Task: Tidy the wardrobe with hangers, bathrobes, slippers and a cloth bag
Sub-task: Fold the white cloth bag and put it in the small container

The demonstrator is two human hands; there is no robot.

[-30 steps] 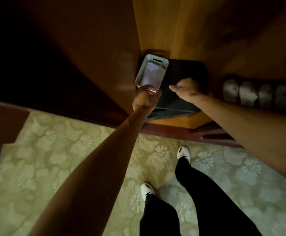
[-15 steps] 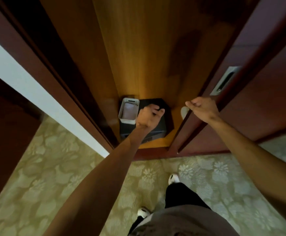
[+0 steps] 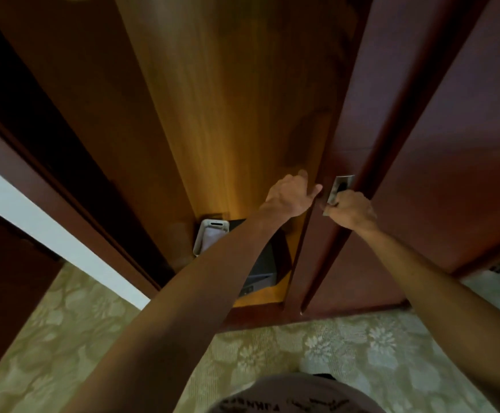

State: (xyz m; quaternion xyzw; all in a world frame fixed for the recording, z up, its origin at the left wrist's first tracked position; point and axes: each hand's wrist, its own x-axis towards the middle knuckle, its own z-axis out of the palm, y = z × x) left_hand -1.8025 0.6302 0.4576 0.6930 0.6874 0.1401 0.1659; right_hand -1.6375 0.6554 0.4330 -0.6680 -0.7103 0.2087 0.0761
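Patterned green carpet (image 3: 347, 353) underfoot, wardrobe straight ahead. Both hands have come up off the wardrobe floor since a second ago. Left hand (image 3: 291, 196) now curls its fingers round the leading edge of the dark reddish wooden sliding door (image 3: 341, 138); right hand (image 3: 350, 209) hooks its fingers into the door's recessed metal pull (image 3: 340, 188). Door has slid further across; slippers no longer in view. Beyond and below, the white plastic tray (image 3: 211, 238) sits beside the black safe box (image 3: 265, 263) in the lit opening. Judgement: sorting inside looks done, closing under way.
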